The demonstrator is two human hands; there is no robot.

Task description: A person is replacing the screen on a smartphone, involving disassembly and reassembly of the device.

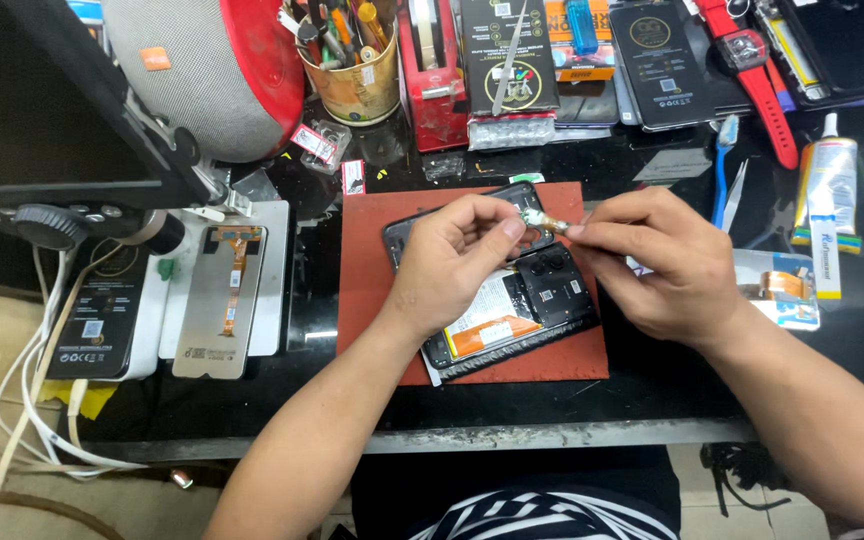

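An opened black phone (537,300) lies back-up on a red mat (372,290), its battery with an orange label (487,322) exposed. My left hand (452,262) and my right hand (657,262) meet above the phone's top end. Both pinch a small pale part (542,220) between thumb and fingertips. What exactly the part is cannot be made out.
A loose phone screen with a flex cable (220,300) lies at left beside a black box (102,310). A tool cup (357,70), a red tape holder (432,80), packaged parts (507,50), a red watch (757,70), a glue tube (824,200) and tweezers (734,195) crowd the back and right.
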